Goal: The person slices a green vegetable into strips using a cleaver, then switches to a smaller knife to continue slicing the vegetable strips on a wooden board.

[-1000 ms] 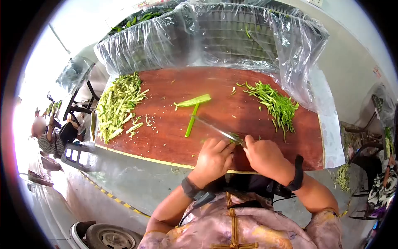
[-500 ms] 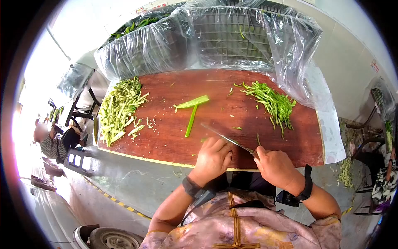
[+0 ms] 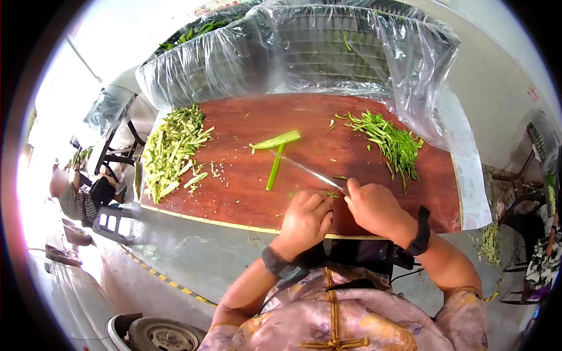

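Observation:
My right hand [image 3: 374, 207] is closed around the handle of a knife [image 3: 311, 171]. Its thin blade points up and left over the wooden board [image 3: 234, 169], the tip by a green strip [image 3: 274, 169]. My left hand [image 3: 304, 217] rests at the board's near edge with curled fingers; small green bits show beside its fingertips, and whatever is under them is hidden. Beyond the blade, a flat light-green piece [image 3: 278, 141], seemingly pepper, lies across the strip's top end. Thin green shreds [image 3: 392, 140] are heaped at the right, paler chopped pieces [image 3: 170, 155] at the left.
Plastic-lined crates [image 3: 328, 55] stand along the board's far side, with green peppers [image 3: 199, 32] in the left one. A person [image 3: 76, 199] sits at far left near a grey plastic stool [image 3: 111, 225]. A vehicle wheel [image 3: 164, 336] is at lower left.
My right hand has moved up and left, carrying the knife, so the tip now reaches the green strip. My left hand stays near the board's edge. The view has shifted slightly.

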Demonstrator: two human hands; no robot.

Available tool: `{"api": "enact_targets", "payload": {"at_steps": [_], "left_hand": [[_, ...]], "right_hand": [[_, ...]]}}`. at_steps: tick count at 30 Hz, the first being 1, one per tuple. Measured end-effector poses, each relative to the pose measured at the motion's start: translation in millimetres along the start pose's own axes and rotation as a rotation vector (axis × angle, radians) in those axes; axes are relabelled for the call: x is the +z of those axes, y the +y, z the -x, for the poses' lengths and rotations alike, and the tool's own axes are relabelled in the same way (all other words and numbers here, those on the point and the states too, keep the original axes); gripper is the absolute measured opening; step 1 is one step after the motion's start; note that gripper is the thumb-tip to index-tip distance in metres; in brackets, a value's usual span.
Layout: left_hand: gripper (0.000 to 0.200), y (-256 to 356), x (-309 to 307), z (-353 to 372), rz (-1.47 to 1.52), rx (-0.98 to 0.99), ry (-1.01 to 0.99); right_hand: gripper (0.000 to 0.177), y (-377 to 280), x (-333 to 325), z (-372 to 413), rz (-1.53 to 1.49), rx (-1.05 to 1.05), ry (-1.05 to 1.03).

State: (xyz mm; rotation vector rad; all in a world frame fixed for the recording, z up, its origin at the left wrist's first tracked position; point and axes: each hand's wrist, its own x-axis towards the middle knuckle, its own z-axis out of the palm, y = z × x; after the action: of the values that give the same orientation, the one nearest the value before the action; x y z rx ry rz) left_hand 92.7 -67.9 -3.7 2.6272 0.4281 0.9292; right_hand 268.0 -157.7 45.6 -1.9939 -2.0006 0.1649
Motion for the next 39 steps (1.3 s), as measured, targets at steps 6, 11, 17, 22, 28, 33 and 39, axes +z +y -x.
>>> {"api": "enact_targets", "payload": {"at_steps": [6, 11, 17, 22, 28, 33, 39], "left_hand": [[0.031, 0, 1, 1, 0.001, -0.023, 0.022], [0.026, 1, 1, 1, -0.005, -0.025, 0.003], [0.022, 2, -1, -1, -0.085, -0.010, 0.018], [0.021, -2, 1, 0, -0.063, -0.010, 0.002], [0.026, -1, -1, 1, -0.050, -0.001, 0.022], [0.027, 0, -1, 1, -0.012, -0.005, 0.027], [0.026, -1, 2, 2, 0.025, 0.016, 0.040]], "right_hand": [[0.021, 5, -10, 33, -0.051, 0.047, 0.017], [0.021, -1, -21, 46, -0.040, 0.049, -0.055], [0.020, -1, -24, 47, -0.021, 0.049, -0.087], [0.020, -7, -26, 32, 0.010, 0.064, -0.181], [0.021, -5, 1, -6, 0.022, -0.070, -0.026], [0.019, 5, -7, 14, -0.017, 0.052, 0.032], [0.021, -2, -18, 47, -0.035, 0.068, -0.047]]}}
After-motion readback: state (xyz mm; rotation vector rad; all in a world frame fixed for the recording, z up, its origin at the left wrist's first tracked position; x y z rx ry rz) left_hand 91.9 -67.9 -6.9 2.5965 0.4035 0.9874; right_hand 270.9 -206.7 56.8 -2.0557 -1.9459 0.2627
